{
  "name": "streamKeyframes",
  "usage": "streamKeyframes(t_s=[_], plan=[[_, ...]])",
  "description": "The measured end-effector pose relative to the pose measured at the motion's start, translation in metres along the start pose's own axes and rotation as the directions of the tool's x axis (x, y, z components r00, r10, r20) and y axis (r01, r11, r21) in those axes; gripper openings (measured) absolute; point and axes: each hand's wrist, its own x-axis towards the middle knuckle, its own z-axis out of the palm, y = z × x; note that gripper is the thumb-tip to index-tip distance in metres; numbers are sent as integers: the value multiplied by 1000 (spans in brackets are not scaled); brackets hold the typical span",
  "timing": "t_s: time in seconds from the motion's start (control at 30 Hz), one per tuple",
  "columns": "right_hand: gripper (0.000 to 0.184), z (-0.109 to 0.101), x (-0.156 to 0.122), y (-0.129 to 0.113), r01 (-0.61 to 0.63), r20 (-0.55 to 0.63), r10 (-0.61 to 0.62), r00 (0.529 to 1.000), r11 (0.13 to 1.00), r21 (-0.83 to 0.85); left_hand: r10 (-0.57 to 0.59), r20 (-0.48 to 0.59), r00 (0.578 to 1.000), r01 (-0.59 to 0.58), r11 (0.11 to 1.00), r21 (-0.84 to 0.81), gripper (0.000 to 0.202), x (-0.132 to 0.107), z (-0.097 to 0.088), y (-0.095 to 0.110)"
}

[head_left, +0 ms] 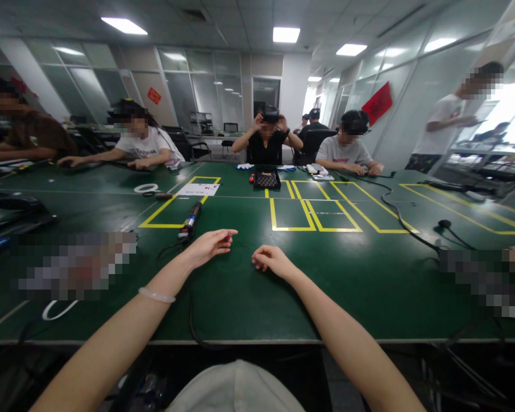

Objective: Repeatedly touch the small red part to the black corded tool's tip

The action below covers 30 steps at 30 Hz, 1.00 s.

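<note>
- A first-person view looks down over two bare forearms that reach out over a wide dark green table (240, 297).
- The left hand (209, 245) lies near the table's middle, its thumb and forefinger pinched together on a small red object (228, 236). The object is too small to identify.
- A pale bracelet (157, 295) circles the left wrist.
- The right hand (273, 261) rests on the table just beside the left, without touching it. Its fingers are loosely curled downward, and whether they hold anything cannot be told.
- Just beyond the left hand lies a dark, pen-shaped power tool (191, 218) with a blue band. A black cable (191, 320) trails from that area toward the near table edge.
- Yellow tape outlines (316, 229) mark rectangles on the table beyond both hands.
- Farther away sit a black tray (266, 178), a white sheet of paper (198, 189) and a white coil (146, 187).
- Other people sit along the far and left sides of the table, and one stands at the right.
</note>
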Motion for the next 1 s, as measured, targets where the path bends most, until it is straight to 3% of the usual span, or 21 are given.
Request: streamKeyframes(t_s=[0.1, 0.2, 0.33, 0.57, 0.73, 0.83, 0.93, 1.0], plan=[[20, 1, 0, -2, -50, 27, 47, 999, 991, 126, 9, 109, 994, -6, 999, -33, 45, -9, 29, -5], [26, 2, -1, -4, -91, 73, 77, 994, 974, 207, 59, 70, 996, -61, 998, 19, 48, -12, 45, -13], [30, 3, 1, -1, -130, 105, 104, 989, 951, 279, 130, 32, 991, -132, 988, 77, 38, -13, 52, -20], [36, 6, 4, 6, -157, 93, 133, 987, 928, 337, 248, 40, 968, -251, 945, 209, 30, -15, 50, -22], [37, 9, 2, 0, -129, 81, 110, 991, 948, 290, 407, 103, 908, -409, 804, 432, 21, -22, 53, -19], [33, 9, 2, -1, -75, 69, 62, 996, 974, 214, 418, 181, 890, -448, 735, 509, 23, -27, 54, -15], [28, 7, 3, 1, -15, 34, 12, 999, 993, 113, 395, 216, 893, -440, 666, 602, 37, -31, 40, -12], [25, 5, 4, 4, 14, 16, -14, 1000, 999, 46, 397, 146, 906, -370, 576, 729, 42, -32, 17, -11]])
